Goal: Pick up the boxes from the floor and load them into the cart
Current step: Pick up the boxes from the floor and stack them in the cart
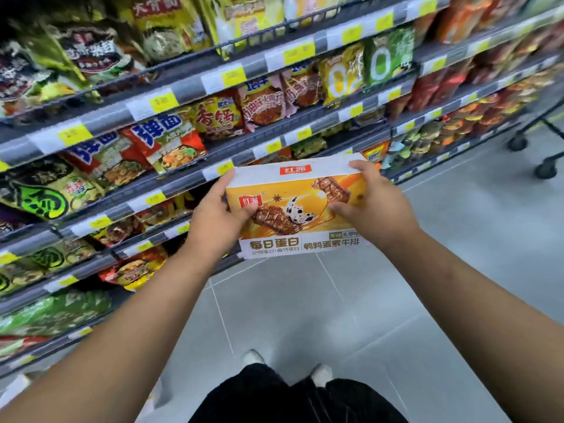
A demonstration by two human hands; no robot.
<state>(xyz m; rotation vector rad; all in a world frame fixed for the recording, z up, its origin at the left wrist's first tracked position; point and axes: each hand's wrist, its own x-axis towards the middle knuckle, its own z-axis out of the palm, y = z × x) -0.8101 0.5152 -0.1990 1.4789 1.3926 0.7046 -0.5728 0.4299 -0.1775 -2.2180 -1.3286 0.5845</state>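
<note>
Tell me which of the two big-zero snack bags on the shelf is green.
The right-hand bag is green; the left-hand bag beside it is yellow.

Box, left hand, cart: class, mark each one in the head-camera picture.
box (300,209), head view, middle of its printed front.
left hand (218,215), head view, back of the hand.
cart (546,170), head view, a wheel at the far right.

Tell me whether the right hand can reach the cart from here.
Probably not. The right hand grips the orange box with the left hand, and the cart stands down the aisle across open floor; nothing blocks it, but walking closer seems needed.
</note>
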